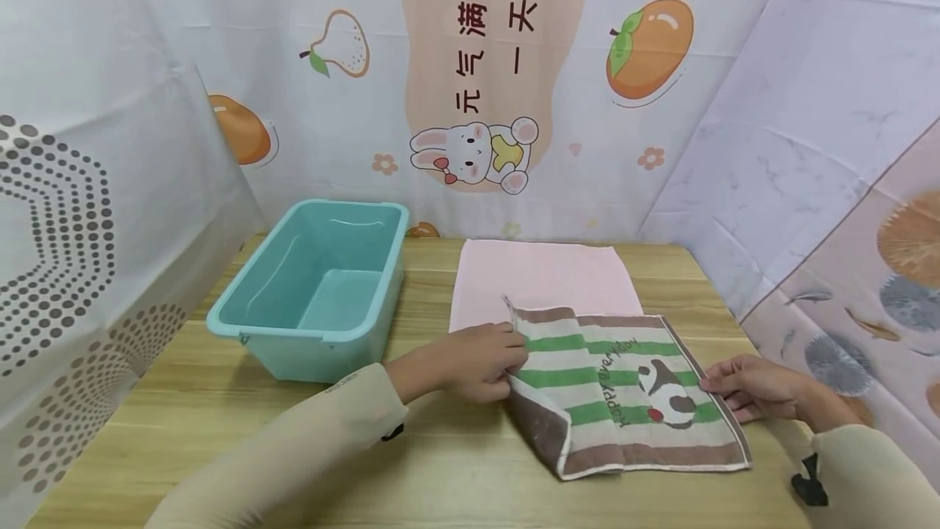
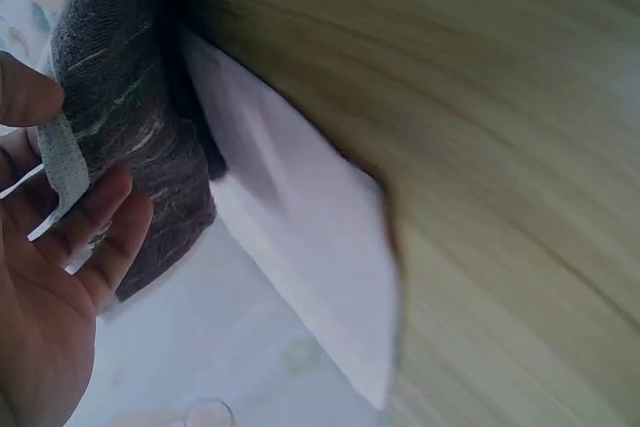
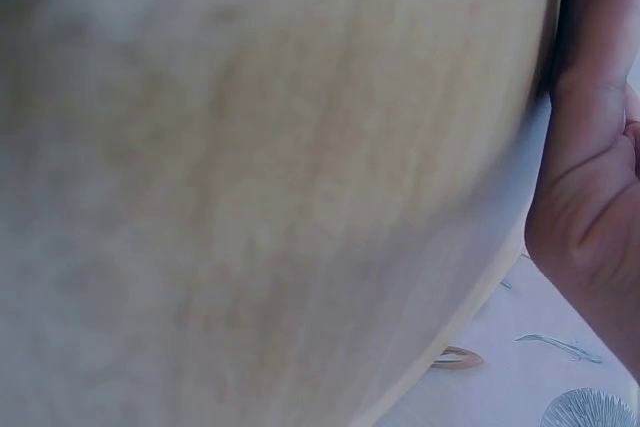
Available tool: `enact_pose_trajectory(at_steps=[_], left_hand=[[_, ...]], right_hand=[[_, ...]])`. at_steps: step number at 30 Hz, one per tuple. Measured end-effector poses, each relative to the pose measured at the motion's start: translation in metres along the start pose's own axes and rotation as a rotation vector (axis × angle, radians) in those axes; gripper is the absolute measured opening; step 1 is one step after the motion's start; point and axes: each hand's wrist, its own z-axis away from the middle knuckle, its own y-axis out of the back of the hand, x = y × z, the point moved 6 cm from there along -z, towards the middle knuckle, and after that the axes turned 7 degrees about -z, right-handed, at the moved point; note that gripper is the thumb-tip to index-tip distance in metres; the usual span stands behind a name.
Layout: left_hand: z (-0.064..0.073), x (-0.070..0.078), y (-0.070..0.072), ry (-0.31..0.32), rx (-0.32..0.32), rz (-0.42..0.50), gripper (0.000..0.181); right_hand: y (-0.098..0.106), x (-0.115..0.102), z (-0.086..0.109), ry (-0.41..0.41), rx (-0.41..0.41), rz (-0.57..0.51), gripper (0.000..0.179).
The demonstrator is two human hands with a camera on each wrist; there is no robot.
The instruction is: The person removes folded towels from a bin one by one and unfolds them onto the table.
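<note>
A green-and-white striped towel (image 1: 609, 398) with brown borders and a panda picture is stretched between both hands. My left hand (image 1: 481, 362) pinches its left edge, which is raised, and the lower left corner curls over to show a brown underside. In the left wrist view the towel's dark underside (image 2: 130, 117) hangs from the thumb and fingers (image 2: 105, 222). At the right edge my right hand (image 1: 760, 388) grips the towel, thumb above and fingers below. The right wrist view shows only part of that hand (image 3: 590, 167). Behind lies a flat pink cloth (image 1: 543, 276), partly covered by the towel.
A teal plastic basin (image 1: 374, 292) stands at the left on the wooden table (image 1: 433, 464), close to the left forearm. Printed curtains (image 1: 294, 129) hang behind the table and along both sides.
</note>
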Motion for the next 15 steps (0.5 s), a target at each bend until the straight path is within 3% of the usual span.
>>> enact_pose_trajectory(at_steps=[5,9,15], left_hand=[[0.033,-0.009,-0.005,0.053,-0.085,-0.011,0.012],[0.055,-0.009,-0.003,0.083,-0.144,-0.097,0.007],[0.078,-0.007,-0.001,0.141,-0.191,-0.195,0.016]], right_hand=[[0.0,0.002,0.0,-0.004,-0.014,0.003,0.019],[0.0,0.002,-0.001,-0.007,-0.009,0.006,0.018],[-0.001,0.004,0.0,-0.019,-0.008,0.003,0.019]])
